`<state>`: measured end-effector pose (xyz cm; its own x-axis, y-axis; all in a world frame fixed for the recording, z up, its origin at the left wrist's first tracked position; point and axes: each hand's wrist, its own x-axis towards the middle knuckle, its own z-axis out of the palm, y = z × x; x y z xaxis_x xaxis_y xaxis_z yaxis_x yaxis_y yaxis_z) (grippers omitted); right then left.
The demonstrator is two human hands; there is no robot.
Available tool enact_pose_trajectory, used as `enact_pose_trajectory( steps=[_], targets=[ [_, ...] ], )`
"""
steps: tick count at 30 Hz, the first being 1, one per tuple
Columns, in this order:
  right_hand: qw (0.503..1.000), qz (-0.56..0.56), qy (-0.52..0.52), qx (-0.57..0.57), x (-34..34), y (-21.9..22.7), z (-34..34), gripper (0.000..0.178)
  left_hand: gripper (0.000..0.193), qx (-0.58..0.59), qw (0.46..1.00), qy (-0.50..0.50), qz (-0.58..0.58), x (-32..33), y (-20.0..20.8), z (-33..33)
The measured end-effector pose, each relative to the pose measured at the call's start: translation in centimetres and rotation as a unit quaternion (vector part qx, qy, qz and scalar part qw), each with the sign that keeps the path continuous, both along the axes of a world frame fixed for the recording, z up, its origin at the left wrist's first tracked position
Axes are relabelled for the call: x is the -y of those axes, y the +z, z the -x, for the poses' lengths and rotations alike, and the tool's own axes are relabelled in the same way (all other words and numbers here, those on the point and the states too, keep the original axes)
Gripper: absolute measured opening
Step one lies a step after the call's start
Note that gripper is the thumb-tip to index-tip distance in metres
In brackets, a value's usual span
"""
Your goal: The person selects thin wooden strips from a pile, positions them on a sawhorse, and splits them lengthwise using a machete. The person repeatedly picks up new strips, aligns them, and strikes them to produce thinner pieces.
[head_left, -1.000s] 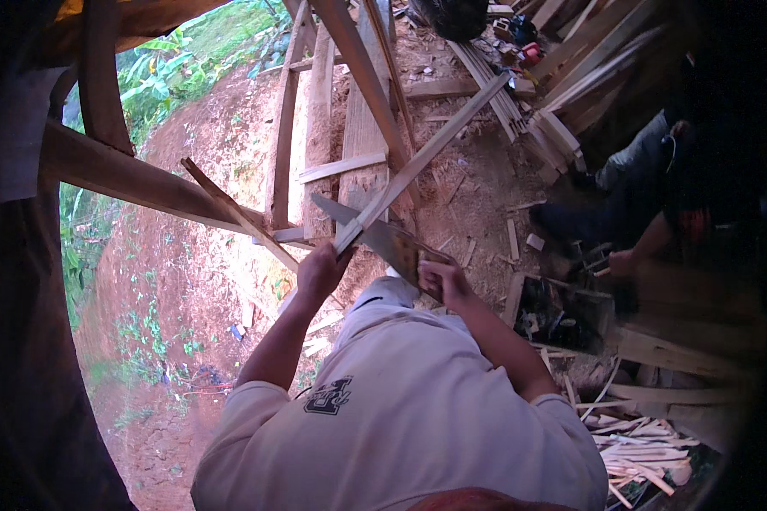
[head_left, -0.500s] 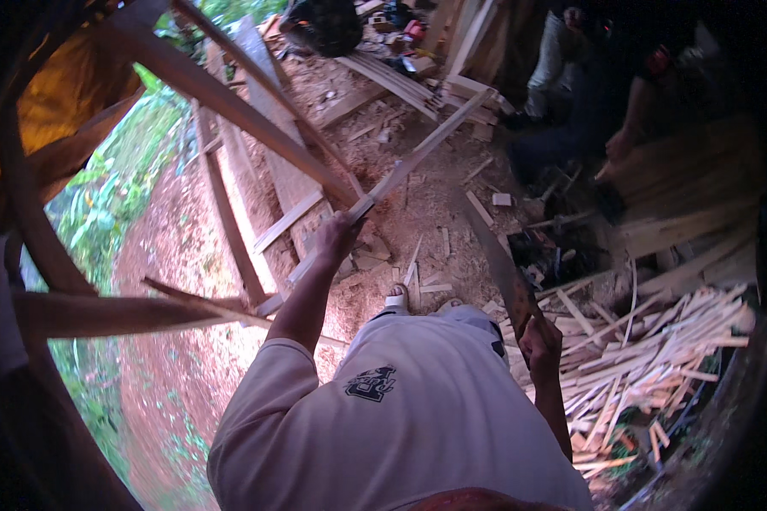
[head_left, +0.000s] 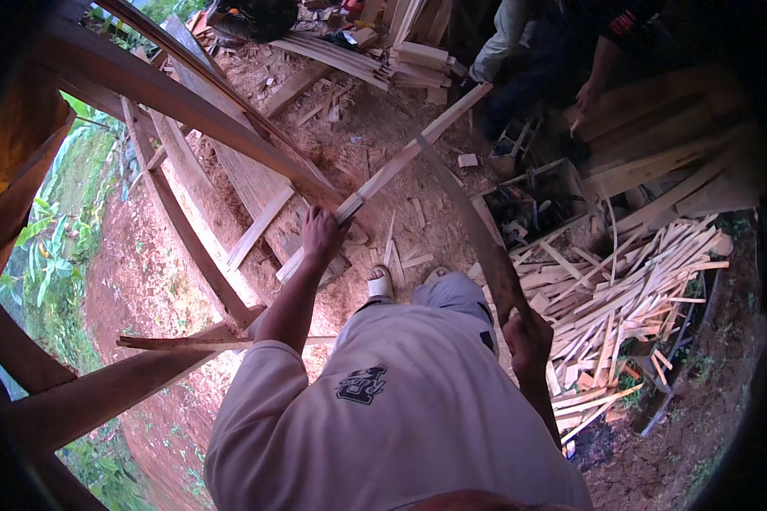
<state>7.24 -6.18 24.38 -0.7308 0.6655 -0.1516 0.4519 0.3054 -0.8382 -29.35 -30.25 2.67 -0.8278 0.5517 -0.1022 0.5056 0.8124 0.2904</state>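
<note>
My left hand [head_left: 322, 234] is closed around a long pale wooden strip [head_left: 400, 160], which slants from lower left to upper right in front of me. Something small and dark shows beside its fingers, too unclear to name. In my right hand [head_left: 527, 338] is the grip end of a handsaw [head_left: 475, 223]. Its long blade points up and to the left, and the far end overlaps the strip's outer part. Whether the teeth touch the wood I cannot tell.
Thick wooden beams [head_left: 187, 102] cross on the left. A heap of thin offcuts [head_left: 631, 298] lies at right. Behind it, another person's hand [head_left: 590, 95] is over wide boards [head_left: 665, 119]. Stacked lumber [head_left: 422, 64] stands at the back, with wood scraps and shavings on the ground.
The saw blade has swung up and left, from beside the strip to across it. My left hand still holds the strip. The whole view has shifted somewhat.
</note>
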Motion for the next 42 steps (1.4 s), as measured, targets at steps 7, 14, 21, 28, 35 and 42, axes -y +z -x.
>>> enact_pose_trajectory(
  steps=[7, 14, 21, 28, 35, 42],
  targets=[
    [0.978, -0.079, 0.191, -0.014, 2.8, -5.4, 9.6, 0.03, 0.061, -0.054, 0.998, -0.043, -0.01, 0.6, -0.3, -0.3],
    [0.972, -0.002, 0.227, -0.062, 2.2, -11.1, 16.9, 0.026, 0.062, -0.004, 0.999, -0.033, -0.006, 0.2, 0.7, 0.0],
    [0.958, 0.222, 0.158, -0.089, 3.2, -13.5, 23.3, 0.027, 0.057, 0.012, 0.999, -0.03, 0.004, 0.3, 0.6, 0.3],
    [0.957, 0.216, 0.188, -0.053, 3.0, -14.4, 25.4, 0.033, 0.052, 0.016, 0.999, -0.023, 0.016, 0.0, 0.9, 0.1],
    [0.939, 0.296, 0.173, -0.029, 2.7, -14.3, 25.9, 0.029, 0.052, 0.015, 1.0, -0.015, -0.001, -0.3, 0.3, 0.2],
    [0.953, 0.177, 0.238, -0.067, 2.4, -15.0, 26.1, 0.026, 0.055, 0.032, 0.999, -0.018, 0.004, -0.3, 0.4, 0.5]
  ],
)
